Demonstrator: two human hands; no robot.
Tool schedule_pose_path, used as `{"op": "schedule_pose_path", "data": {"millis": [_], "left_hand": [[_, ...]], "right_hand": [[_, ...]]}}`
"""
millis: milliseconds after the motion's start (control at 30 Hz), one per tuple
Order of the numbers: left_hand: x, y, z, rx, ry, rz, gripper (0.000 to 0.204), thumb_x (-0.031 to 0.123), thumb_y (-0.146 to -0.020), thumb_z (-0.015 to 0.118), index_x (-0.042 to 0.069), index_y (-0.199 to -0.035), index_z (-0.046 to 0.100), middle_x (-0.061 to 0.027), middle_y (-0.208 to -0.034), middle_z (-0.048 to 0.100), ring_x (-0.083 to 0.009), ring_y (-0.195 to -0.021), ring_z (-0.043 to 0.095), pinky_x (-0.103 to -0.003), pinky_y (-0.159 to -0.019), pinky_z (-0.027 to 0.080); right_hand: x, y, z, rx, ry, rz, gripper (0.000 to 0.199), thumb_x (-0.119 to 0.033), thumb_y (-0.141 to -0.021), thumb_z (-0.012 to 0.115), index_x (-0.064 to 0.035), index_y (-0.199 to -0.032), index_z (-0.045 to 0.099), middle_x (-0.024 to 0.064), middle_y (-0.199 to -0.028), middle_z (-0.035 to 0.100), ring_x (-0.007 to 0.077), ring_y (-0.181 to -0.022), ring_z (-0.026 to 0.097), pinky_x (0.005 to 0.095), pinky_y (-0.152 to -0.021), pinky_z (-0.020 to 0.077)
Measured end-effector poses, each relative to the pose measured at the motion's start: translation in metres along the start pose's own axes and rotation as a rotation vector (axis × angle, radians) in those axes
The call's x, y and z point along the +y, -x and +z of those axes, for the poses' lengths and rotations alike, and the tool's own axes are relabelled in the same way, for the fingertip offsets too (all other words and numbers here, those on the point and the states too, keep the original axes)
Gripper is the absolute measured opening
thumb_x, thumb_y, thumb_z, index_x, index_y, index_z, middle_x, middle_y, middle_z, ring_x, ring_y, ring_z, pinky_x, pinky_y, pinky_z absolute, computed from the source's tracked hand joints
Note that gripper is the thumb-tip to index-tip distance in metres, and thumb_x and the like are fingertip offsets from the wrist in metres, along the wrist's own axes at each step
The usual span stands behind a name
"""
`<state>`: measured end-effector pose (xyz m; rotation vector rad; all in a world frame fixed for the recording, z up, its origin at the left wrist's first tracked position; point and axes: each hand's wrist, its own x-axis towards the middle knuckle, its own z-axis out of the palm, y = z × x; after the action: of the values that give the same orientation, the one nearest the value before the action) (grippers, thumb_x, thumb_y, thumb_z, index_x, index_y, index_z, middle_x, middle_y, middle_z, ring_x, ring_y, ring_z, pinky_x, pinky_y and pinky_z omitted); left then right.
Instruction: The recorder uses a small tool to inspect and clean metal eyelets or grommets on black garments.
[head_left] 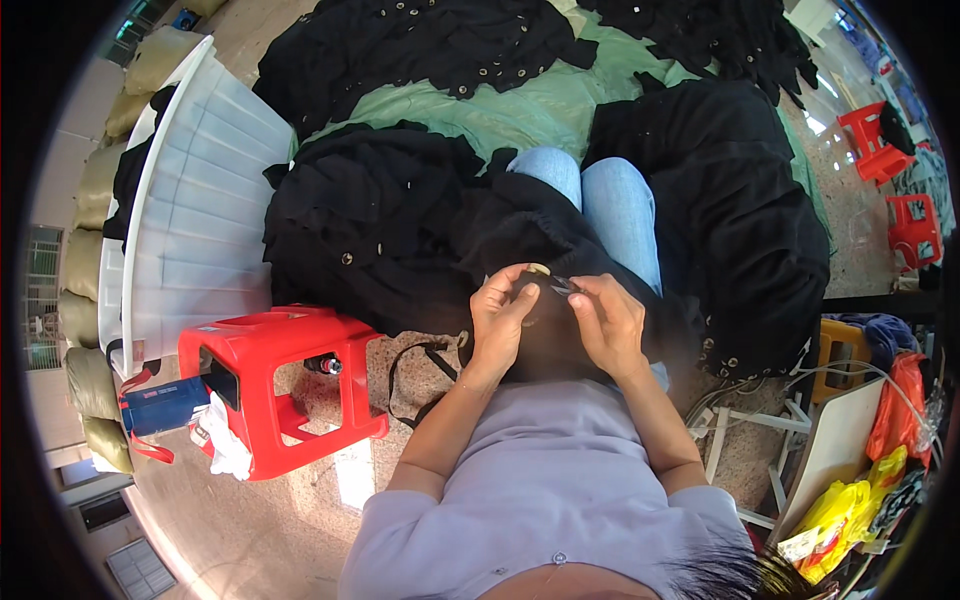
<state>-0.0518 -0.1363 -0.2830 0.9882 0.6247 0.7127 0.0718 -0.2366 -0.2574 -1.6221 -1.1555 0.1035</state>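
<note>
My left hand pinches the edge of a black garment that lies over my lap, thumb against fingers. A small pale gold button shows at its fingertips. Close beside it, my right hand is closed on small metal thread snips; their blades point toward the left hand and the cloth. The handle part is hidden inside the right fingers. My knees in light blue jeans stick out beyond the garment.
Black garment piles with metallic buttons lie left, ahead and right on a green sheet. At left stand a white plastic bin and a red stool with a blue box. Right are a white board and yellow bag.
</note>
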Motion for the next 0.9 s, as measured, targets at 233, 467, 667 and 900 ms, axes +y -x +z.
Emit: {"op": "schedule_pose_path", "data": {"millis": [233, 467, 667, 900], "left_hand": [[-0.004, 0.005, 0.005, 0.026, -0.009, 0.042, 0.021, 0.005, -0.092, 0.064, 0.002, -0.113, 0.065, 0.0014, -0.09, 0.067, -0.0018, -0.073, 0.058, -0.016, -0.059, 0.044], [-0.004, 0.006, 0.009, 0.047, -0.027, 0.046, 0.021, 0.006, -0.092, 0.065, 0.004, -0.113, 0.066, 0.0023, -0.091, 0.068, -0.0006, -0.072, 0.056, -0.016, -0.057, 0.041], [-0.003, 0.007, 0.01, 0.03, -0.002, 0.046, 0.021, 0.006, -0.092, 0.065, 0.004, -0.112, 0.066, 0.0025, -0.091, 0.068, 0.0, -0.071, 0.054, -0.016, -0.055, 0.039], [-0.006, 0.008, 0.01, 0.035, -0.041, 0.053, 0.021, 0.005, -0.092, 0.064, 0.003, -0.112, 0.066, 0.0025, -0.092, 0.067, -0.0002, -0.073, 0.055, -0.016, -0.057, 0.04]], "right_hand": [[0.004, 0.004, 0.006, 0.052, 0.127, -0.115, 0.016, -0.009, -0.081, 0.074, -0.0023, -0.091, 0.064, 0.0101, -0.071, 0.06, 0.0263, -0.06, 0.059, 0.0338, -0.055, 0.0479], [0.004, 0.004, 0.008, 0.076, 0.154, -0.129, 0.017, -0.01, -0.08, 0.075, -0.0035, -0.092, 0.064, 0.0099, -0.071, 0.06, 0.0264, -0.06, 0.059, 0.0335, -0.055, 0.0477], [0.004, 0.005, 0.009, 0.08, 0.157, -0.125, 0.017, -0.01, -0.08, 0.075, -0.0034, -0.091, 0.064, 0.0097, -0.071, 0.06, 0.0263, -0.06, 0.059, 0.0336, -0.055, 0.0478], [0.005, 0.006, 0.011, 0.105, 0.172, -0.145, 0.017, -0.009, -0.08, 0.075, -0.0031, -0.091, 0.064, 0.01, -0.071, 0.06, 0.0262, -0.06, 0.059, 0.0336, -0.054, 0.0477]]}}
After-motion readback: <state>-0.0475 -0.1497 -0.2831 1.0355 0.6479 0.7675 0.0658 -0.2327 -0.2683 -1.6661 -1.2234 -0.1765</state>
